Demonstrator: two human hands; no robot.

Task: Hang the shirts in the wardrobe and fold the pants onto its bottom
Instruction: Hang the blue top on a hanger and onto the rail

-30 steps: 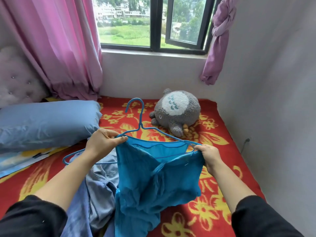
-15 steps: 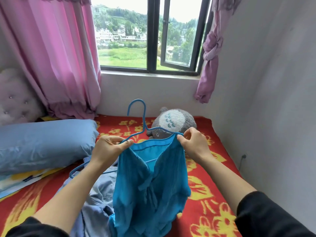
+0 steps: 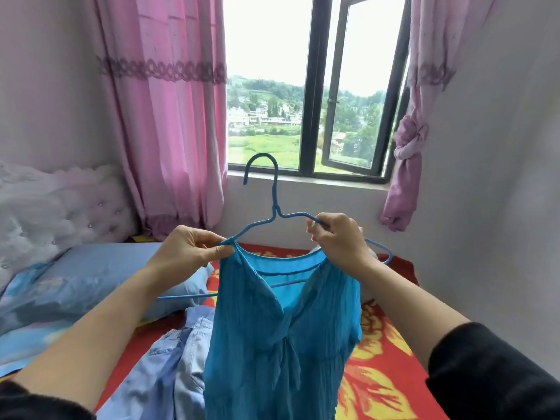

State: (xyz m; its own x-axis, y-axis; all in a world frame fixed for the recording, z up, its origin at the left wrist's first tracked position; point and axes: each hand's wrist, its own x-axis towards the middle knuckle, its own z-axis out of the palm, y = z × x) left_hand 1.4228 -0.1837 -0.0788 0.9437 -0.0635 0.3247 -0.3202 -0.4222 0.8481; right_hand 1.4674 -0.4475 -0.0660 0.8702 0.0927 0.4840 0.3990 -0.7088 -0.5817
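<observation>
A teal sleeveless shirt (image 3: 281,334) hangs in front of me on a blue wire hanger (image 3: 274,204), whose hook points up toward the window. My left hand (image 3: 189,253) pinches the shirt's left shoulder strap against the hanger arm. My right hand (image 3: 338,241) grips the shirt's right shoulder together with the hanger's right arm. The hanger's right tip sticks out past my right wrist. Pale blue jeans (image 3: 169,368) lie crumpled on the bed below the shirt, partly hidden by it.
A red flowered bed cover (image 3: 381,377) lies beneath. A blue pillow (image 3: 100,280) is at the left by a white padded headboard (image 3: 57,207). Pink curtains (image 3: 169,122) flank an open window (image 3: 351,101); a wall (image 3: 500,207) is close on the right.
Both hands have raised the hanger and shirt higher, and my view has tilted up. My right hand moved inward from the shirt's right edge onto the hanger's right arm. The plush toy is now hidden.
</observation>
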